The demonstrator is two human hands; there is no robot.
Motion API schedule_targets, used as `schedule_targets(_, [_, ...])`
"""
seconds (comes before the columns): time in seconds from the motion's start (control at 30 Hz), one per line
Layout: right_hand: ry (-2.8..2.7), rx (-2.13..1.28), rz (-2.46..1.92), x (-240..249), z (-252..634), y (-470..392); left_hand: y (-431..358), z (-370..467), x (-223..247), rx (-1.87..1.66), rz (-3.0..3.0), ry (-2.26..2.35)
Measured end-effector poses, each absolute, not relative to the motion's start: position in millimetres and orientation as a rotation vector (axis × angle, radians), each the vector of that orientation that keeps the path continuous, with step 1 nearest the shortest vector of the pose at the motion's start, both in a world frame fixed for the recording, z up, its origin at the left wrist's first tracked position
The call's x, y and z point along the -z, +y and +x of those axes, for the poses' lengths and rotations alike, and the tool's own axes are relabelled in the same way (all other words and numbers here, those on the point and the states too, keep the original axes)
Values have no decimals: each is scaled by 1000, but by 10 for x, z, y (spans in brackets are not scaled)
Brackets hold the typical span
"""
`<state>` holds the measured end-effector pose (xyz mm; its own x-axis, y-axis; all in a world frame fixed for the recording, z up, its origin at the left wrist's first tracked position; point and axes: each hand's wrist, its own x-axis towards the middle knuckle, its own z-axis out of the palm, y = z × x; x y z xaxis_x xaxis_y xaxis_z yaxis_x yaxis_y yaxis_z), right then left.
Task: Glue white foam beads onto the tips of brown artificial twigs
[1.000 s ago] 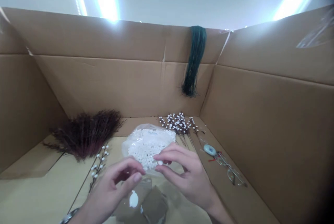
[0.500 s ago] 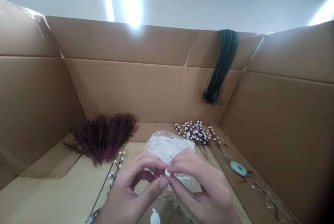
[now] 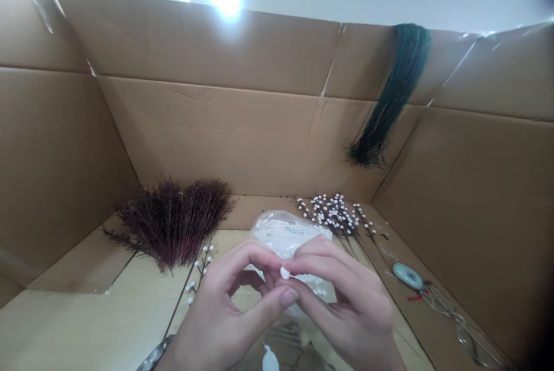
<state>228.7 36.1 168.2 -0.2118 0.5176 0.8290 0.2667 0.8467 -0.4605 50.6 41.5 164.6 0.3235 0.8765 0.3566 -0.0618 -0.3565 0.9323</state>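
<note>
In the middle of the head view my two hands meet at the fingertips. The thumb and forefinger of my right hand [image 3: 346, 293] pinch a small white foam berry [image 3: 284, 272]. Closed against it are the fingertips of my left hand [image 3: 238, 302]; whatever lies between them is hidden. A dark twig with white berries [image 3: 201, 267] shows just left of my left hand, its lower end out of sight behind the wrist. Behind my fingers lies a clear plastic bag of white berries [image 3: 285, 232], partly covered by my hands.
Cardboard walls [image 3: 216, 134] enclose the table [image 3: 108, 319]. Bare dark red twigs [image 3: 177, 227] lie back left, finished-looking berry twigs [image 3: 331, 212] back right. Green strands [image 3: 396, 94] hang over the wall. Right are a pale green oval object [image 3: 407, 276] and eyeglasses [image 3: 459, 319]. A white object [image 3: 270, 359] sits below.
The view has tilted down slightly and shifted left, so the scene sits a little farther right. My fingers remain pinched together, with the white berry turned slightly and showing more.
</note>
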Motion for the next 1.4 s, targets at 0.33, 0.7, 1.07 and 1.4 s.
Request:
schedule_targets(0.33, [-1883, -265, -614, -1692, 2415, 430, 566, 538, -1572, -1052, 1425, 679])
schedule_targets(0.7, [-1861, -216, -568, -1714, 2384, 341, 568, 522, -1585, -1316, 1587, 532])
schedule_targets(1.07, [-1760, -603, -722, -1783, 2376, 303, 507, 482, -1568, -1500, 1970, 622])
schedule_targets(1.4, [-1609, -1184, -775, -1743, 2437, 373, 565, 459, -1593, -1578, 2162, 541])
